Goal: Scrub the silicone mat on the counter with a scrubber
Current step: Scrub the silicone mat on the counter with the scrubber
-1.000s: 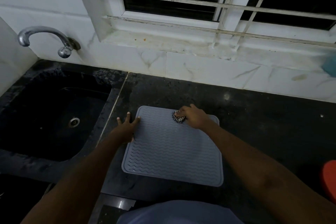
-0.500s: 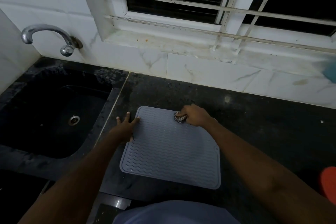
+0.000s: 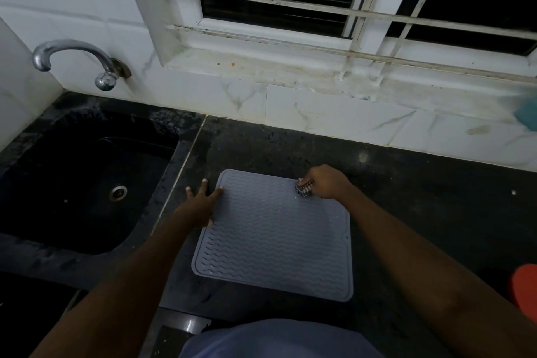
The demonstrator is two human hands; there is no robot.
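Note:
A grey silicone mat [image 3: 273, 241] with a wavy ribbed surface lies flat on the black counter [image 3: 421, 212]. My left hand [image 3: 200, 203] rests with spread, straight fingers on the mat's left edge near its far corner. My right hand [image 3: 327, 182] grips a small dark checkered scrubber [image 3: 303, 187] and holds it down on the mat close to the far right corner. Most of the scrubber is hidden under my fingers.
A black sink [image 3: 87, 183] with a drain sits left of the mat, below a chrome tap [image 3: 78, 61]. White tiled wall and a barred window sill run along the back. A red object [image 3: 524, 291] shows at the right edge, a teal one [image 3: 527, 112] by the wall.
My right hand has slid the scrubber to the right along the mat's far edge, toward the far right corner. My left hand has stayed on the left edge.

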